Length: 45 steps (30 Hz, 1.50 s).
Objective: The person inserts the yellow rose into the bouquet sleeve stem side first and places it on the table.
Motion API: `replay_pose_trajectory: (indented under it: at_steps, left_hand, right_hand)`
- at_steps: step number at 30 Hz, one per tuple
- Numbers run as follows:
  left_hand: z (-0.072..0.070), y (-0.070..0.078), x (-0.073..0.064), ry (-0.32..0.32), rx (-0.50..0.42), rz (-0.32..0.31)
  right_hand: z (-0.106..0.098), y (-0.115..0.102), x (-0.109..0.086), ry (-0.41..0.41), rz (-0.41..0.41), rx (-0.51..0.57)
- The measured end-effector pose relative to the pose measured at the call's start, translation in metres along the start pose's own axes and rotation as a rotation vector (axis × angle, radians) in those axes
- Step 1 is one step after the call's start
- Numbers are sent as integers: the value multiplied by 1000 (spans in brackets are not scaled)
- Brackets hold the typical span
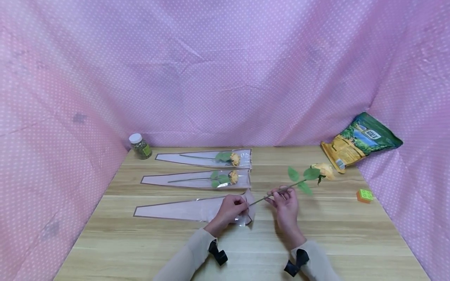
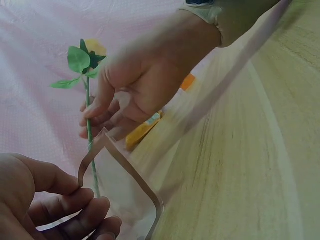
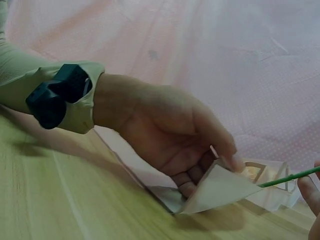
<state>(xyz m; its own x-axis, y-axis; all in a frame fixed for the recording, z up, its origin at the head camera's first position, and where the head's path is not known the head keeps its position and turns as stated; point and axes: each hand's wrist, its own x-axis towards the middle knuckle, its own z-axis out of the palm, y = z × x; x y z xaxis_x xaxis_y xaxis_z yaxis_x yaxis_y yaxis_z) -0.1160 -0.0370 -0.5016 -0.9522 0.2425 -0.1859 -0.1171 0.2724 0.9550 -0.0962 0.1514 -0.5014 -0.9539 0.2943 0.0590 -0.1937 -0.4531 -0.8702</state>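
Note:
My left hand [image 1: 229, 210] pinches the rim of a clear flower sleeve [image 1: 175, 209] with a brown border, lying nearest on the table. In the left wrist view the mouth of the sleeve [image 2: 120, 185] stands apart between its edges. The right hand [image 1: 287, 207] holds an artificial yellow rose [image 1: 324, 171] by its thin green stem, with the bloom out to the right. The lower end of the stem [image 3: 282, 181] reaches the sleeve's mouth; its very tip is hidden. Behind lie two sleeves, each with a yellow rose [image 1: 234, 159] [image 1: 233, 177] inside.
A white-lidded jar [image 1: 140, 146] stands at the back left of the wooden table [image 1: 337, 234]. A green and yellow snack bag [image 1: 362, 140] leans at the back right. Green and orange toy bricks [image 1: 364, 196] sit near the right edge. Pink dotted cloth [image 1: 225, 78] encloses the table.

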Motion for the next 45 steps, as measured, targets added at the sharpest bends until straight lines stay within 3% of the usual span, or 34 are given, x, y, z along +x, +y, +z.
replay_pose_trajectory:
  at_steps: [7, 21, 32, 38, 45]
  left_hand:
    - [3, 2, 3, 8, -5, 35]
    - [9, 11, 7, 21, 89, 95]
    - [11, 20, 5, 24, 103, 180]
    - [11, 22, 4, 17, 84, 182]
    - [11, 19, 5, 6, 54, 168]
  right_hand:
    - [5, 9, -6, 14, 31, -35]
    - [6, 19, -14, 32, 88, -47]
    - [9, 19, -19, 79, 145, -159]
    - [12, 18, -22, 79, 135, -224]
    - [10, 10, -22, 70, 268, -253]
